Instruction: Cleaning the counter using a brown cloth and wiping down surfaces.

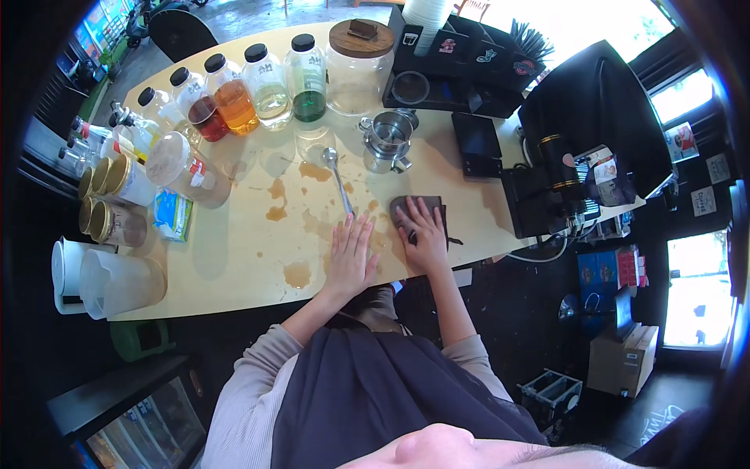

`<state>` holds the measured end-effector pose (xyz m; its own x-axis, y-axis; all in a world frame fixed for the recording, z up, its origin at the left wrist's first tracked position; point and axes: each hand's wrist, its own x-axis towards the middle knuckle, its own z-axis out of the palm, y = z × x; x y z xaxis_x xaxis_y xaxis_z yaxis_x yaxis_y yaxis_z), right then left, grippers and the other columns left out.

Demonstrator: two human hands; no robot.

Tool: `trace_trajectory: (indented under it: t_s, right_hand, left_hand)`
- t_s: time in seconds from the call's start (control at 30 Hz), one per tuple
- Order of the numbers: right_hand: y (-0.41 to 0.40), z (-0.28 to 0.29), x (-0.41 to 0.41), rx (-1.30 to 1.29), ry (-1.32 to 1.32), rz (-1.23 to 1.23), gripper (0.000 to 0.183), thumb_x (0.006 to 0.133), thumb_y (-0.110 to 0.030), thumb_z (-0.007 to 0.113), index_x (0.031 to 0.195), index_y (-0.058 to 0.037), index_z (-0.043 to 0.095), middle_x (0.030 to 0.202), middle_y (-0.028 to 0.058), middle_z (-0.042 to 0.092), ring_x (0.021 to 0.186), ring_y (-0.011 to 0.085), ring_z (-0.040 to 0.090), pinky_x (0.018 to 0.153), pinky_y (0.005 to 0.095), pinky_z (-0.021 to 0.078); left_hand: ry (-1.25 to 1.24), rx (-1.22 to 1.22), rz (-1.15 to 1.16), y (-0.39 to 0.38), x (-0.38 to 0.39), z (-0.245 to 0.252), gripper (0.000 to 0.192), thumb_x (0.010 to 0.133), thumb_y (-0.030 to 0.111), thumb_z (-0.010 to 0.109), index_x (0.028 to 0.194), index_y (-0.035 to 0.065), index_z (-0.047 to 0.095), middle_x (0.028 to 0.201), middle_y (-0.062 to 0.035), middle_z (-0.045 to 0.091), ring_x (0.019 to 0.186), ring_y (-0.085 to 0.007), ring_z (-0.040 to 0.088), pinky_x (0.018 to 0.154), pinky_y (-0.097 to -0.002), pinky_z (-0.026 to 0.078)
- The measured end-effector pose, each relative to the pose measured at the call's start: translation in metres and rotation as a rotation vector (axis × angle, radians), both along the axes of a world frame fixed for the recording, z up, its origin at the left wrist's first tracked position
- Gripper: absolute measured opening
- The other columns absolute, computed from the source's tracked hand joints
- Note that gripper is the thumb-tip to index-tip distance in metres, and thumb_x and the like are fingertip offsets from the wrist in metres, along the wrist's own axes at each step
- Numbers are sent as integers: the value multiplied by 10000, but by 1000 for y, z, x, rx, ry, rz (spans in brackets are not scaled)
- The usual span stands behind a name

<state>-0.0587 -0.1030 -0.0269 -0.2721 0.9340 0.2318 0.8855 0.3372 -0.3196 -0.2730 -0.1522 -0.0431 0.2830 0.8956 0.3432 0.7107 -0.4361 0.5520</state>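
Note:
My left hand [350, 255] lies palm down on the pale tabletop [234, 252], fingers extended. Its fingertips reach the handle end of a long metal spoon [340, 182]; whether they touch it I cannot tell. Brown liquid lies in a puddle [297, 274] left of this hand, with smaller spills around the spoon. To the right, my right hand [425, 237] presses flat on a folded grey-brown cloth [404, 206], fingers spread. The palm hides part of the cloth. Beyond the hands stands a metal drip coffee filter [391, 132] on a glass.
Bottles of coloured liquid [234, 102] and a wooden-lidded glass jar [358, 73] line the far side. Jars, a tissue pack [173, 216] and a plastic pitcher [123, 284] stand left. At right are a black scale [477, 143] and a coffee machine [586, 129] with a cable.

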Motion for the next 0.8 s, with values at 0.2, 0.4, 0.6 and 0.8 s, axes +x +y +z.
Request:
trace_trajectory:
  t_s: [0.2, 0.4, 0.6, 0.8]
  right_hand:
    - [-13, -9, 18, 20, 87, 11, 384, 952, -245, 613, 1330, -220, 673, 1516, 39, 526, 1448, 263, 429, 1215, 513, 254]
    - [9, -4, 0, 50, 8, -151, 440, 973, -288, 589, 1407, -218, 609, 1590, 43, 427, 1483, 281, 363, 1226, 520, 211]
    - [-5, -11, 7, 12, 79, 59, 379, 965, -276, 600, 1335, -229, 668, 1542, 48, 492, 1459, 270, 408, 1220, 513, 239]
    - [16, -7, 18, 16, 169, -119, 323, 982, -272, 584, 1269, -198, 713, 1503, 58, 536, 1441, 279, 430, 1219, 503, 244]
  left_hand:
    - [6, -8, -6, -1, -2, 1, 706, 941, 276, 579, 1541, 6, 322, 1626, -188, 285, 1545, -394, 158, 1229, -593, 83]
    - [3, 7, -18, 0, 0, 1, 707, 947, 277, 573, 1546, 7, 313, 1637, -190, 262, 1550, -395, 140, 1229, -595, 76]
    - [3, -11, -7, 0, -3, -2, 703, 956, 288, 562, 1547, 4, 307, 1637, -192, 261, 1550, -396, 139, 1227, -602, 69]
    - [0, 0, -6, -1, 0, 0, 701, 953, 287, 566, 1542, 2, 315, 1633, -198, 266, 1548, -396, 148, 1228, -598, 72]
